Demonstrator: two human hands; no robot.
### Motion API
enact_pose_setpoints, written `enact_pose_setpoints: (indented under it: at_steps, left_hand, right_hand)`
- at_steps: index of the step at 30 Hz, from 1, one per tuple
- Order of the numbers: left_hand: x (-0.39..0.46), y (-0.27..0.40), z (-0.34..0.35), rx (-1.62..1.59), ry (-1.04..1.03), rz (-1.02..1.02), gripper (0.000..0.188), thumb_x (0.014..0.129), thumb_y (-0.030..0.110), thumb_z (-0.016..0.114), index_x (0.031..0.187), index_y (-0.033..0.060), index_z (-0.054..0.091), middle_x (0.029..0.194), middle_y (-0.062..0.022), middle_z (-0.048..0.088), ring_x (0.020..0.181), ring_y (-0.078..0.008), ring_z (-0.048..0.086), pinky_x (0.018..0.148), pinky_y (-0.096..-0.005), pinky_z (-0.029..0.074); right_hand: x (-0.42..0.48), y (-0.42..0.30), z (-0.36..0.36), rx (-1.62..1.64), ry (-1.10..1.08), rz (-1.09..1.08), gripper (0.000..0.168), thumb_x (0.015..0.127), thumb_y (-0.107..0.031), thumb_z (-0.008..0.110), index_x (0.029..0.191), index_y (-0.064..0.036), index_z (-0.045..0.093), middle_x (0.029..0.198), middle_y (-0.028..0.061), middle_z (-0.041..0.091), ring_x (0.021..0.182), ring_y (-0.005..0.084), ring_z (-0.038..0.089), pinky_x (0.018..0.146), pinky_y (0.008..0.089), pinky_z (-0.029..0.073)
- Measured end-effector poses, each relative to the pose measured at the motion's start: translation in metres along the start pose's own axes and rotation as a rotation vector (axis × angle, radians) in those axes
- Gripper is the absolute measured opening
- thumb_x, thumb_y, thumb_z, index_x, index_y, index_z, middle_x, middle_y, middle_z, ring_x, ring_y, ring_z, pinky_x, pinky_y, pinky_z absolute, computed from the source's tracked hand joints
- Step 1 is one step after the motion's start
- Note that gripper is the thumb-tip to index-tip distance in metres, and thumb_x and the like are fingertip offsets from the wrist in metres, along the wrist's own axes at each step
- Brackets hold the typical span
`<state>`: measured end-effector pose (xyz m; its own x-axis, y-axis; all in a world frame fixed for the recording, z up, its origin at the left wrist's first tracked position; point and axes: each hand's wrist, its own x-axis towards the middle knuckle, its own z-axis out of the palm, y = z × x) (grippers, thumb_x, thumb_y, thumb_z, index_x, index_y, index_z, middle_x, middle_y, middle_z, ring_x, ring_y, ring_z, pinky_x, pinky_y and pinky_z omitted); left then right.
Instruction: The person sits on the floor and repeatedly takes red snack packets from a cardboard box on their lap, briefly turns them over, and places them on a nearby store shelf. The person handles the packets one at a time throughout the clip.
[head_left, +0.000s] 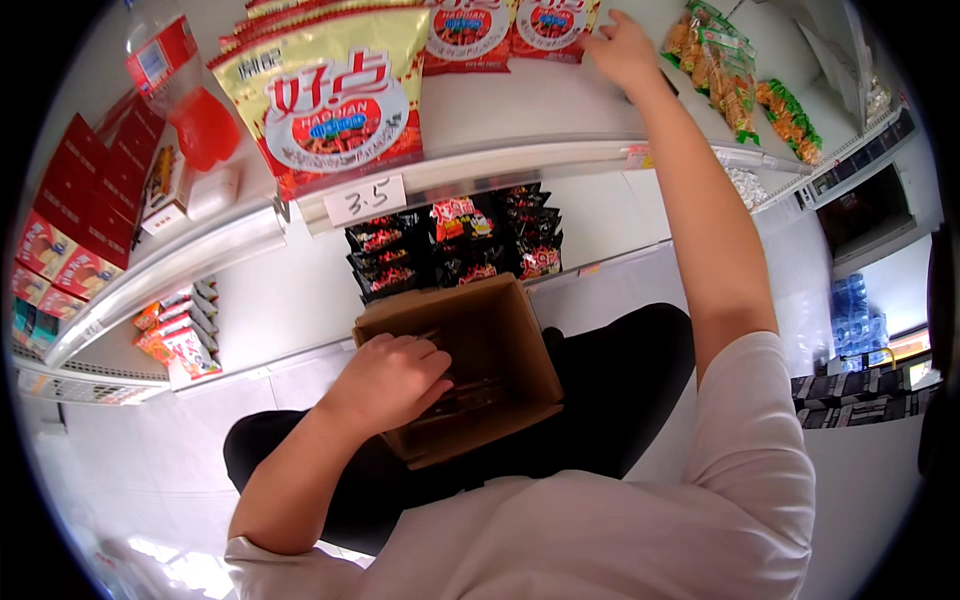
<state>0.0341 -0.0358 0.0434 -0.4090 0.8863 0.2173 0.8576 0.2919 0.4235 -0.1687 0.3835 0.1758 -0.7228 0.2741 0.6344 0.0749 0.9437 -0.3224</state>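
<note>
My left hand (397, 382) rests over the near left edge of an open cardboard box (532, 345) on my lap, its fingers curled; whether they grip anything is hidden. Inside the box lie some clear-wrapped things, hard to make out. My right hand (619, 49) reaches onto the upper shelf, fingers spread, its fingertips at the right edge of a red and yellow snack bag (551, 34). Another such bag (469, 37) stands left of it. Nearer the shelf's front edge, a large Haodian snack bag (337, 105) stands before several more.
A bottle of red drink (184, 90) and red boxes (82, 195) stand on the left shelf. Green-ended snack packets (720, 71) lie at the right. Black snack packets (461, 232) fill part of the lower shelf. A handwritten price card (365, 200) hangs on the shelf edge.
</note>
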Motion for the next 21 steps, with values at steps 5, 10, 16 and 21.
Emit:
enact_pose_setpoints:
  at_steps: [5, 10, 16, 21]
  left_hand:
    - [-0.007, -0.003, 0.005, 0.004, -0.057, -0.071, 0.016, 0.082, 0.020, 0.072, 0.081, 0.0083, 0.061, 0.078, -0.0069, 0.062, 0.080, -0.0282, 0.066, 0.070, -0.0398, 0.051]
    - [-0.007, -0.014, 0.020, 0.044, -0.277, -0.144, 0.013, 0.086, 0.021, 0.069, 0.086, 0.0087, 0.064, 0.087, -0.0062, 0.064, 0.088, -0.0275, 0.065, 0.078, -0.0402, 0.051]
    - [-0.002, -0.019, 0.050, 0.022, -0.504, -0.254, 0.015, 0.090, 0.022, 0.067, 0.095, 0.0082, 0.066, 0.091, -0.0074, 0.065, 0.092, -0.0279, 0.066, 0.080, -0.0402, 0.051]
    - [-0.001, -0.022, 0.095, -0.049, -0.638, -0.274, 0.020, 0.090, 0.023, 0.066, 0.101, 0.0061, 0.067, 0.099, -0.0106, 0.067, 0.097, -0.0301, 0.066, 0.084, -0.0419, 0.053]
  right_hand:
    - [-0.065, -0.027, -0.037, 0.734, 0.146, -0.284, 0.030, 0.091, -0.008, 0.065, 0.118, 0.005, 0.062, 0.110, 0.0175, 0.072, 0.096, 0.0211, 0.071, 0.084, 0.0296, 0.055]
    - [-0.198, -0.077, -0.060, 0.886, -0.185, -0.304, 0.012, 0.090, 0.002, 0.064, 0.101, 0.003, 0.068, 0.088, 0.0130, 0.072, 0.081, 0.0158, 0.070, 0.068, 0.0272, 0.057]
    - [-0.270, -0.067, -0.001, 0.444, -0.935, -0.620, 0.014, 0.088, -0.011, 0.069, 0.099, -0.003, 0.067, 0.095, 0.0116, 0.069, 0.087, 0.0321, 0.067, 0.075, 0.0395, 0.055]
    - [-0.294, -0.057, 0.004, 0.185, -1.304, -0.628, 0.027, 0.088, -0.018, 0.070, 0.110, -0.004, 0.065, 0.104, 0.0107, 0.066, 0.100, 0.0311, 0.064, 0.084, 0.0410, 0.052]
